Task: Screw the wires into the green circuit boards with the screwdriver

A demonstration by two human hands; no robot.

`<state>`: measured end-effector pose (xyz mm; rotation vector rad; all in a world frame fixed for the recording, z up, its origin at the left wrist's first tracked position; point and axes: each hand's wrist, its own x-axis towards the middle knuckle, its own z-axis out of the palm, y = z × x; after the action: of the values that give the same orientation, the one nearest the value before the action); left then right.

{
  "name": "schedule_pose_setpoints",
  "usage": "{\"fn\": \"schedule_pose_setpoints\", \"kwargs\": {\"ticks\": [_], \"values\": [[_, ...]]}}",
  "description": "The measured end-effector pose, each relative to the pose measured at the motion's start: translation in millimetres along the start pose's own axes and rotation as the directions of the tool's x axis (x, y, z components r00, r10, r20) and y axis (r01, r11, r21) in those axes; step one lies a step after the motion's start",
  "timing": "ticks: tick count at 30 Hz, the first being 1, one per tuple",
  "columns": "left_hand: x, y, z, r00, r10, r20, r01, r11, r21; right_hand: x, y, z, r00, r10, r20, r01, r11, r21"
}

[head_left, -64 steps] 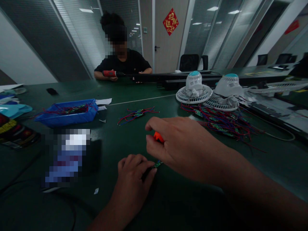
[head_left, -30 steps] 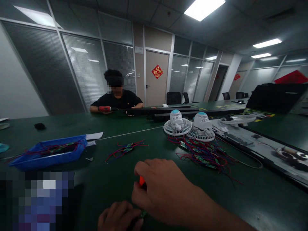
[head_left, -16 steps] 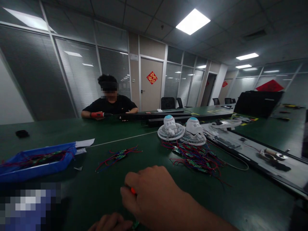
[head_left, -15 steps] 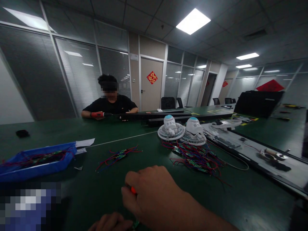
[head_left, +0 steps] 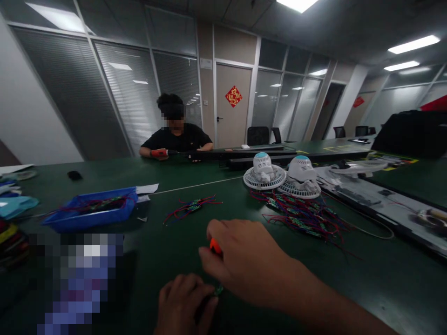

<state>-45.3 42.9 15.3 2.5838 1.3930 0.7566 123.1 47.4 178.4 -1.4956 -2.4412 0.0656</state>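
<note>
Since 0.5 s ago the view has tipped down, and I see both hands higher in frame, the left one now shown past the knuckles. My right grip (head_left: 244, 263) is clenched round an orange-handled tool (head_left: 215, 245), just above my left grip (head_left: 183, 302), which pinches a small green board (head_left: 218, 291) low at the green surface (head_left: 349, 279). Loose red and blue wires (head_left: 192, 206) lie beyond, a blue tray (head_left: 89, 218) to the left, 2 white fans (head_left: 264, 173) to the right.
</note>
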Motion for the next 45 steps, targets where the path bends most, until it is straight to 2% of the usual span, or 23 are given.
{"fn": "schedule_pose_setpoints", "kwargs": {"ticks": [5, 10, 25, 29, 36, 45], "values": [[1, 14, -9.0, 0.996, -0.073, 0.048, 0.074, 0.997, -0.031, 1, 1, 2, 1.0, -0.003, -0.005, 0.003, 1.0, -0.028], [1, 16, -11.6, 0.991, -0.103, 0.088, 0.109, 0.991, -0.075, 5, 1, 3, 1.0, 0.012, 0.007, -0.012, 0.999, -0.035], [2, 15, -13.5, 0.995, -0.081, 0.049, 0.083, 0.996, -0.028, 0, 3, 2, 0.999, -0.028, -0.026, 0.03, 0.998, 0.057], [1, 15, -12.1, 0.997, -0.076, 0.035, 0.077, 0.997, -0.029, -1, 4, 2, 0.999, -0.042, -0.03, 0.042, 0.999, 0.017], [4, 25, -16.3, 0.984, -0.159, 0.083, 0.164, 0.984, -0.067, 5, 5, 2, 1.0, 0.005, -0.009, -0.006, 0.996, -0.093], [4, 26, -13.9, 0.978, -0.196, 0.073, 0.203, 0.974, -0.101, 6, 7, 3, 0.999, 0.012, 0.034, -0.007, 0.992, -0.122]]}}
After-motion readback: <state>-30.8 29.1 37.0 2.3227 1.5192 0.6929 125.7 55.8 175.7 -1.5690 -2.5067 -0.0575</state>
